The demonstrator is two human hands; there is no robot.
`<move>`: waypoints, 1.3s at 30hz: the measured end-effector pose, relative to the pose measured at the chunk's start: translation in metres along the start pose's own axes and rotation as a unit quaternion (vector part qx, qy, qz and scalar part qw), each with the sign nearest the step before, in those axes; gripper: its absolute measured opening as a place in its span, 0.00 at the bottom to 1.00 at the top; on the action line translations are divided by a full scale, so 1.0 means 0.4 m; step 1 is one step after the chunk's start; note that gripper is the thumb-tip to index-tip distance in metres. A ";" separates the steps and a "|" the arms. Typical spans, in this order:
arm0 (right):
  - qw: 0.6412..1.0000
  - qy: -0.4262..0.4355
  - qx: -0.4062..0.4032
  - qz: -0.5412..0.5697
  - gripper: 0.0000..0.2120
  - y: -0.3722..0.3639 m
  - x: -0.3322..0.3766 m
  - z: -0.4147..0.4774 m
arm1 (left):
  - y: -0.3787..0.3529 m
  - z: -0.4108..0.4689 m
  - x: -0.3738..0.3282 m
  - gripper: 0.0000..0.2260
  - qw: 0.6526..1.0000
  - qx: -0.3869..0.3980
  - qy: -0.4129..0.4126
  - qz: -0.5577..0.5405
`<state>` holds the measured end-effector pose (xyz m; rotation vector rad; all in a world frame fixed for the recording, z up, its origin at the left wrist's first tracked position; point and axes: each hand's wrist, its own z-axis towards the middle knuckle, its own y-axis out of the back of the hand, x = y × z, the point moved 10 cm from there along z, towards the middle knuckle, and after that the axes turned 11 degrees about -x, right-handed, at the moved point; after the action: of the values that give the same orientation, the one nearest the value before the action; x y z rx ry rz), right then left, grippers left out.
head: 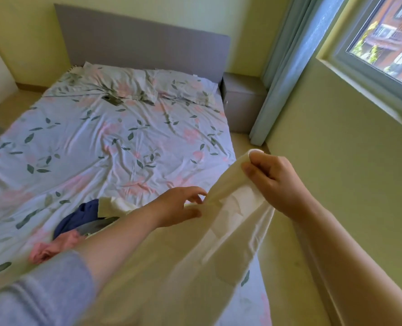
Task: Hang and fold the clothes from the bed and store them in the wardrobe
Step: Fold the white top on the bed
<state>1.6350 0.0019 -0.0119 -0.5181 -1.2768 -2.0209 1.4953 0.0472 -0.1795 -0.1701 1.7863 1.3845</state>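
A long white garment (221, 231) hangs in the air over the bed's near right corner. My right hand (275, 182) grips its upper end, fingers curled round the bunched cloth. My left hand (181, 205) reaches across to the same garment lower down, its fingertips touching the fabric's edge; whether they pinch it I cannot tell. On the bed (101, 142), under my left forearm, lie a dark blue garment (77, 220), a pink one (54, 248) and a pale cream piece (115, 205).
The bed has a floral sheet, two pillows (134, 85) and a grey headboard (143, 48). A grey bedside cabinet (242, 102) stands to its right, beside a blue curtain (282, 74) and a window (383, 43). A narrow floor strip runs along the right wall.
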 end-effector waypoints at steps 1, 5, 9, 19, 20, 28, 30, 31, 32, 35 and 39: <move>1.000 -0.007 -0.010 0.002 0.21 0.021 -0.003 -0.001 | -0.011 0.010 -0.016 0.14 1.000 0.022 -0.004 0.006; 0.998 -0.037 -0.052 0.006 0.20 0.105 -0.044 -0.021 | -0.043 0.021 -0.047 0.04 0.999 0.049 0.003 -0.023; 0.995 -0.045 -0.081 -0.022 0.19 0.141 -0.078 -0.036 | -0.108 -0.004 -0.068 0.15 0.983 0.134 0.076 -0.100; 0.987 -0.073 -0.137 -0.035 0.18 0.191 -0.161 -0.044 | -0.026 0.008 -0.058 0.21 0.992 0.003 0.067 -0.106; 0.986 -0.080 -0.140 -0.036 0.18 0.195 -0.170 -0.043 | -0.012 0.011 -0.059 0.22 0.994 -0.007 0.058 -0.089; 0.966 -0.137 -0.219 0.012 0.16 0.269 -0.204 -0.033 | 0.027 -0.040 0.014 0.23 0.995 -0.057 0.070 -0.030; 0.961 -0.149 -0.231 0.021 0.17 0.284 -0.211 -0.027 | 0.048 -0.063 0.028 0.24 0.993 -0.095 0.075 0.001; 0.960 -0.152 -0.236 0.023 0.17 0.290 -0.213 -0.026 | 0.060 -0.073 0.031 0.24 0.992 -0.101 0.078 0.020; 0.958 -0.155 -0.238 0.024 0.17 0.292 -0.215 -0.027 | 0.070 -0.085 0.035 0.23 0.991 -0.099 0.084 0.038; 0.960 -0.157 -0.230 0.011 0.16 0.295 -0.203 -0.040 | 0.100 -0.125 0.051 0.16 0.980 -0.084 0.109 0.144; 0.959 -0.129 -0.226 -0.109 0.14 0.330 -0.149 -0.080 | 0.198 -0.205 0.069 0.11 0.936 -0.173 0.161 0.261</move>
<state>1.7724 -0.0449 0.0183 -0.9135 -1.0460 -2.5143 1.3898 0.0179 -0.1379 -0.1159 1.9181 2.1590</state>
